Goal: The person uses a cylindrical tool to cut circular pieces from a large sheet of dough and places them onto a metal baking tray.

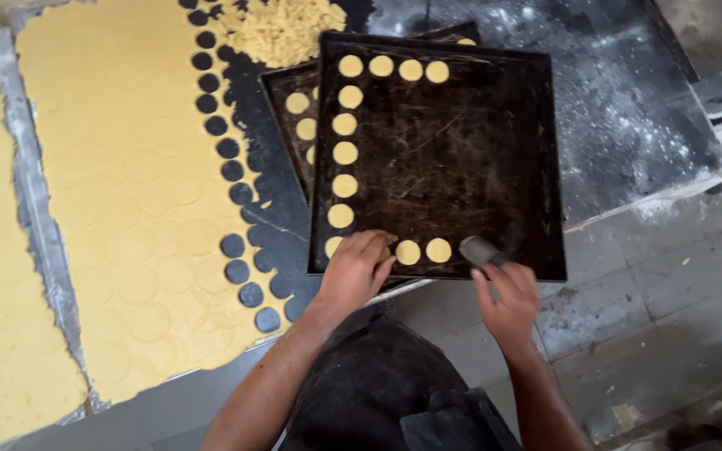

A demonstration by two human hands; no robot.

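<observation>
1. Seen from above, a dark, scratched rectangular metal baking tray (461, 159) sat on a flour-dusted dark bench (620, 108), stacked over a second similar tray (282, 100).
2. Small pale yellow dough rounds (344, 154) ran in a line down the top tray's left side, with a few more along its far and near edges.
3. The left hand (357, 267) rested palm down at the tray's near left corner, fingers bent over one round; how firm its grip was could not be told.
4. The right hand (507, 296) sat at the tray's near edge, its grip closed around a small grey cylindrical metal cutter (480, 250).
5. To the left lay a wide sheet of rolled yellow dough (119, 167), scored with circles, with round holes cut along its right edge.
6. A heap of pale dough scraps (282, 29) lay beyond the trays.
</observation>
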